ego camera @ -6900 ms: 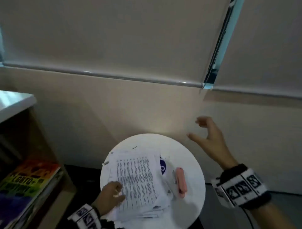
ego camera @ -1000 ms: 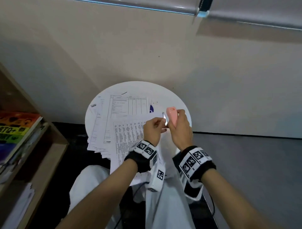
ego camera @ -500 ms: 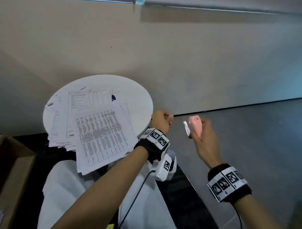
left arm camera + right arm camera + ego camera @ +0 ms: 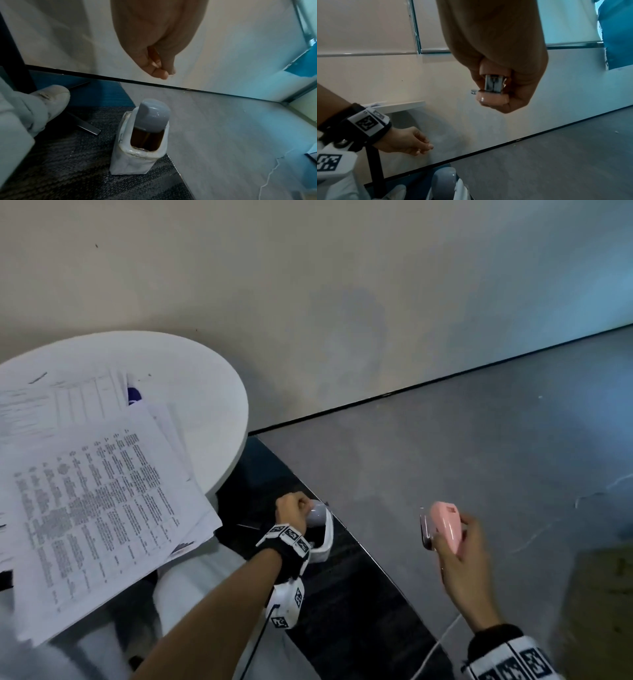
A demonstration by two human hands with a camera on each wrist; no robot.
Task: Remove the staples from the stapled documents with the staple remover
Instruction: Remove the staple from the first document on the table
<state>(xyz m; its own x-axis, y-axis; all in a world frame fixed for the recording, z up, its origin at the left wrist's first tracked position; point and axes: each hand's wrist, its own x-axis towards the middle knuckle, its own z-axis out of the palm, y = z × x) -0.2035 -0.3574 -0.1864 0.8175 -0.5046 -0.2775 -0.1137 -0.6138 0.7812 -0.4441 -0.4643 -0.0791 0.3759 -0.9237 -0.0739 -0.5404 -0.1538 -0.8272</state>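
— What's the room like?
— A plain pale wall (image 4: 308,285) meets a grey floor (image 4: 479,457) along a dark skirting line; a round white table (image 4: 205,392) stands at the left, and a dark mat lies under it.
— And the documents?
— The papers (image 4: 96,498) lie in a loose heap on the table, the top sheets hanging over its near edge (print too blurred to read); neither hand touches them.
— Where is the remover?
— The pink remover (image 4: 445,525) is in the right hand (image 4: 459,556), out over the floor and well apart from the table; fingers and thumb are curled round its body, metal jaws pointing up and away from the palm.
— The left hand?
— The left hand (image 4: 291,511) hangs low above a small white bin (image 4: 137,148) with a grey swing lid; its fingertips (image 4: 161,73) are bunched against the thumb; whether they pinch a staple I cannot tell.
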